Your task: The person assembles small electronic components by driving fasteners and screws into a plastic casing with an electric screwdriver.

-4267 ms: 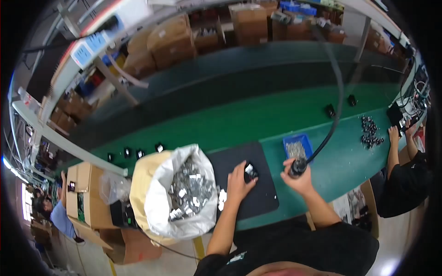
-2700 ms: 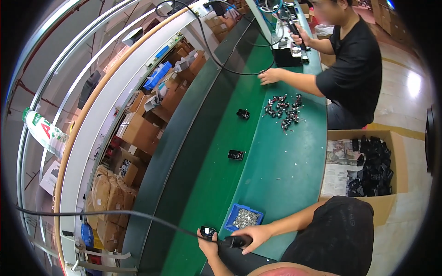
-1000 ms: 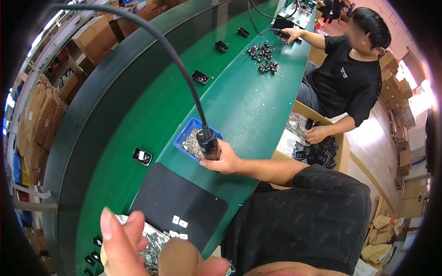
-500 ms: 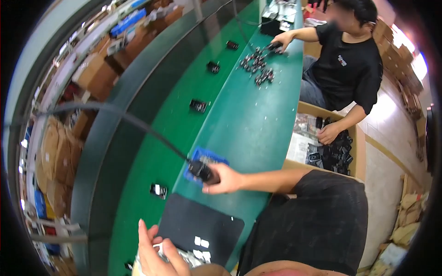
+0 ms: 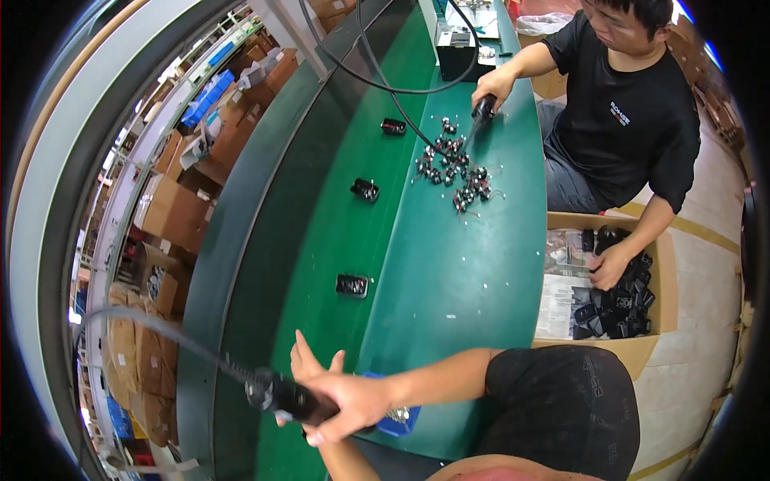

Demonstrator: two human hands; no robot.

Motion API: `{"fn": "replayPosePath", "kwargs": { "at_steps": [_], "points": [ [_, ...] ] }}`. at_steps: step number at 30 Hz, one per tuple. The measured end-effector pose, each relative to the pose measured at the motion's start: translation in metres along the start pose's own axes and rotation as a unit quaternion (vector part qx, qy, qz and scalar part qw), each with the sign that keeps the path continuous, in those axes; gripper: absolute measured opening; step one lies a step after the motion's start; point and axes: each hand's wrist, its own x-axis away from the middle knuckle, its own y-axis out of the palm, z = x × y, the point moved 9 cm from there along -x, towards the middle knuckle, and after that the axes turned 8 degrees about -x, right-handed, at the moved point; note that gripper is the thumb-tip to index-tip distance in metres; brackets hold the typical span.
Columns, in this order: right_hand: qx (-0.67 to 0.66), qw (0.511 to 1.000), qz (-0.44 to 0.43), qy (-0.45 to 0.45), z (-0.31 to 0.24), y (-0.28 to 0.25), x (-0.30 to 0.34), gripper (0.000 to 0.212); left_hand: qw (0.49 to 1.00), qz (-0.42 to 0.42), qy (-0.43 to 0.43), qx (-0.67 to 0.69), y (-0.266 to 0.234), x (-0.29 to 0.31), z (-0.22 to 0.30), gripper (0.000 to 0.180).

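Note:
My right hand (image 5: 357,403) is wrapped round a black corded electric screwdriver (image 5: 287,398), which lies almost level and points left in the picture. A cable (image 5: 172,333) runs from its end. Beneath it, my left hand (image 5: 307,362) has its fingers stretched out and apart. Its palm is hidden by the right hand and the screwdriver, so I cannot see whether anything lies there. Partly covered by my right forearm is a blue tray (image 5: 399,426) holding small metal pieces. Nearest beyond the hands, a small black casing (image 5: 352,285) rests on the green belt.
Two more black casings (image 5: 365,190) lie farther up the belt. A pile of small wired parts (image 5: 451,164) sits on the green bench. Across it, a co-worker (image 5: 634,112) holds a black tool (image 5: 484,108) and reaches into a carton (image 5: 666,297) of black parts. Shelves with boxes (image 5: 172,212) line the left.
The view has shifted. My right hand and the screwdriver have moved left and nearer, off the blue tray. My left hand has come up under them from the dark mat.

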Motion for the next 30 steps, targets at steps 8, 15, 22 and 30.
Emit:
{"fn": "replayPosePath", "kwargs": {
  "at_steps": [8,15,22,30],
  "points": [
    [-0.055,0.997,-0.020,-0.054,0.012,-0.005,-0.013,0.040,0.996,0.048,0.068,0.030,0.072,-0.079,0.005,0.113],
    [-0.110,0.988,0.009,0.104,-0.004,0.006,0.000,0.033,0.994,0.046,0.100,-0.008,0.109,-0.090,0.005,0.097],
    [-0.104,0.990,0.034,0.088,-0.010,-0.008,0.000,0.034,0.997,0.039,0.061,0.029,0.096,-0.095,-0.003,0.095],
    [-0.091,0.996,-0.007,0.018,0.002,-0.030,-0.008,0.038,0.996,0.012,0.085,0.013,0.080,-0.101,0.010,0.102]
  ]
}}
